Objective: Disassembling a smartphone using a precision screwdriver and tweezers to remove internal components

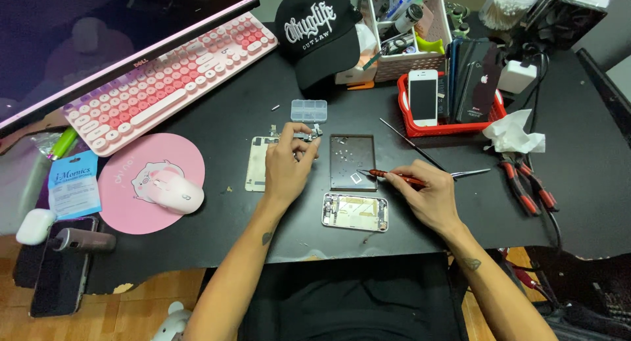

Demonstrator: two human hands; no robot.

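Hidden or unclear: monitor point(98, 38) cut off at the far left edge; dark phone point(59, 275) partly off the near left table edge; contents of the white basket point(407, 25) too crowded to sort; small specks in the parts tray too fine to identify.

Left hand point(286, 167): fingers curled narrow, pinching a small dark phone component point(307, 136) at the fingertips, held just above the black table point(223, 117). The hand covers part of a pale phone panel point(257, 163) lying flat beneath it.

Right hand point(427, 193): closed around a red-handled screwdriver point(391, 176), tip pointing left and reaching the near right corner of the brown parts tray point(353, 162). Metal tweezers point(470, 173) show just beyond the fingers; whether they are gripped cannot be told.

Opened phone body point(355, 212): flat, near edge of table, between the two hands, just near of the tray.

Also present: clear compartment box point(309, 110) far of the left hand; thin probe point(411, 144); red basket point(450, 127) with upright phones; black cap point(319, 32); pink keyboard point(171, 78); pink mouse point(174, 191).
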